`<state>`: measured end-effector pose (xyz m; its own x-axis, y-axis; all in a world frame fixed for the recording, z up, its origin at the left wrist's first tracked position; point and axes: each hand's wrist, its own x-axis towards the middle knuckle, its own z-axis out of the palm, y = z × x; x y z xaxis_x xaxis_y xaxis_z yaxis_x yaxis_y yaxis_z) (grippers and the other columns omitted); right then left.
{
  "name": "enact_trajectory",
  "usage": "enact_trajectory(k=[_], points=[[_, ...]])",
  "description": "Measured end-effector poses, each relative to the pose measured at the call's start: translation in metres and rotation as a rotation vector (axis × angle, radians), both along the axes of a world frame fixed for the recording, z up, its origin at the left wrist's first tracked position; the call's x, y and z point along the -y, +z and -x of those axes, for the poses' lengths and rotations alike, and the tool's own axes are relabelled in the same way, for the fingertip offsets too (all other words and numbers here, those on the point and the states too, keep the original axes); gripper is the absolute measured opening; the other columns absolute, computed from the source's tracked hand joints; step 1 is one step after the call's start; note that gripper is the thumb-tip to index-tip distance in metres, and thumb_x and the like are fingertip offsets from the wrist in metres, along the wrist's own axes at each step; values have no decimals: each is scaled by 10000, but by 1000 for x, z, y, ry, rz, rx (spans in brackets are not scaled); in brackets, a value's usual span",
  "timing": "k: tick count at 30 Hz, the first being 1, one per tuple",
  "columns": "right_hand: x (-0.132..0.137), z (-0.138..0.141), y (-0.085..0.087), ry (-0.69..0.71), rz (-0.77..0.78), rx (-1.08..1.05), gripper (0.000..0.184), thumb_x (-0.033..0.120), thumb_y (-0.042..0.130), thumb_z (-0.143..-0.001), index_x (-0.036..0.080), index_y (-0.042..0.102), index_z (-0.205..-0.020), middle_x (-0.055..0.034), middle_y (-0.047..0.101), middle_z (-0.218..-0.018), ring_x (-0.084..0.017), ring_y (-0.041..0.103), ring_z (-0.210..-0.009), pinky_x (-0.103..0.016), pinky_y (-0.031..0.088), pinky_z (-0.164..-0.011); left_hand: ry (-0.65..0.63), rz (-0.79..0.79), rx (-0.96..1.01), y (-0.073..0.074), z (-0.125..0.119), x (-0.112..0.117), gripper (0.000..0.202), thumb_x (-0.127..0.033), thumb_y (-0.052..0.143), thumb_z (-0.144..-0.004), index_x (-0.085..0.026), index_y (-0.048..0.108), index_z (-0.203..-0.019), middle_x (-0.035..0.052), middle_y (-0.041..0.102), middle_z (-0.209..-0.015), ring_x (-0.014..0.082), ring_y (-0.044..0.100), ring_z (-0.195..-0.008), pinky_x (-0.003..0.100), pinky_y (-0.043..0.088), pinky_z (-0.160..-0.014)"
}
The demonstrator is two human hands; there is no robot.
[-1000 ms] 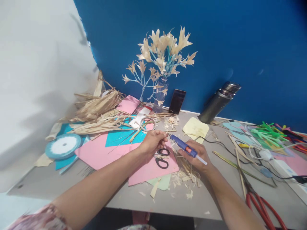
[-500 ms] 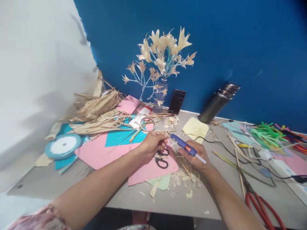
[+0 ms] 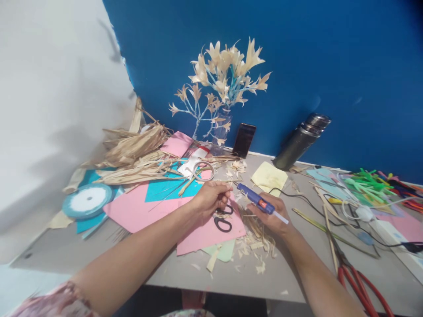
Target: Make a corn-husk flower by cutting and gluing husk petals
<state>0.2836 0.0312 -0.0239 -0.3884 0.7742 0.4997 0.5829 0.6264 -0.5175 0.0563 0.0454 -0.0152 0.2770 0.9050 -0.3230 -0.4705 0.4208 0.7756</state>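
My right hand (image 3: 271,214) is wrapped round a blue glue gun (image 3: 256,198), a white glue stick poking out of its back end. The gun's nozzle points up and left, a short gap away from my left hand (image 3: 215,197). The left fingers are pinched together on a small, thin pale piece too fine to name. Black-handled scissors (image 3: 223,224) lie just below that hand on pink sheets (image 3: 198,233), their blades hidden. Above it rests a roll of tape (image 3: 203,171) on a blue sheet.
Dried husks (image 3: 135,152) and a ribbon spool (image 3: 87,200) lie left. Husk flowers stand in a clear bottle (image 3: 222,125) by a phone (image 3: 244,140). A dark flask (image 3: 302,141) leans against the wall. Red-handled shears (image 3: 358,281), cables and a power strip (image 3: 401,248) lie right.
My right hand has drawn the glue gun slightly right and down, so its nozzle is farther from the left fingers. My left hand stays nearly still.
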Motion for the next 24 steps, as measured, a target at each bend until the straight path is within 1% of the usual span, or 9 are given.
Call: enact_trajectory(k=[3,6,9,14,16,18,21,24], points=[[0,0,-1,30,10,2,264,382,674,-878,217,582,-694,7,566,-619,-150,527,-557,-284,417,-552,5,-9,-11,-2,0,-1,91,-133,721,-746,-85,655,-706,-3,562,-538,45,466,-390,151,334,-380],[0,0,0,14,21,-3,303,393,670,-877,218,556,-656,14,542,-592,-143,505,-534,-279,406,-537,11,-24,-26,-3,0,-2,115,-154,739,-738,-94,649,-699,-8,561,-528,45,460,-386,149,328,-372],[0,0,2,-14,26,-15,325,402,658,-880,217,539,-640,13,522,-588,-145,502,-534,-280,411,-539,20,-41,-53,-3,1,-2,172,-176,738,-754,-105,621,-649,-2,560,-515,49,458,-377,152,320,-361],[0,1,3,1,71,-27,349,397,673,-866,209,510,-621,24,515,-575,-127,484,-513,-262,398,-521,43,-58,-112,-4,-1,-2,211,-172,707,-785,-114,599,-614,4,557,-497,52,451,-357,160,323,-356],[0,1,3,-33,98,-38,358,409,676,-856,207,507,-614,26,511,-563,-125,481,-506,-259,397,-512,59,-61,-130,-4,-2,-1,211,-166,702,-791,-117,594,-617,6,561,-499,52,454,-362,159,316,-357],[0,0,2,-96,112,-44,335,424,672,-848,205,541,-632,21,533,-563,-133,496,-508,-260,412,-511,76,-60,-144,-3,-2,0,194,-163,702,-798,-116,600,-641,11,571,-512,56,476,-386,152,318,-367],[-2,-4,-1,-192,113,-56,310,455,661,-844,202,600,-677,0,603,-587,-150,541,-523,-263,443,-520,93,-51,-160,-2,-3,0,140,-146,688,-815,-116,608,-703,15,602,-557,48,487,-408,151,365,-405],[-6,-7,-6,-307,114,-53,304,490,637,-852,198,656,-767,-33,681,-674,-175,603,-577,-274,477,-563,106,-47,-184,0,-3,0,117,-124,664,-826,-125,593,-734,10,616,-585,42,475,-401,160,393,-422]])
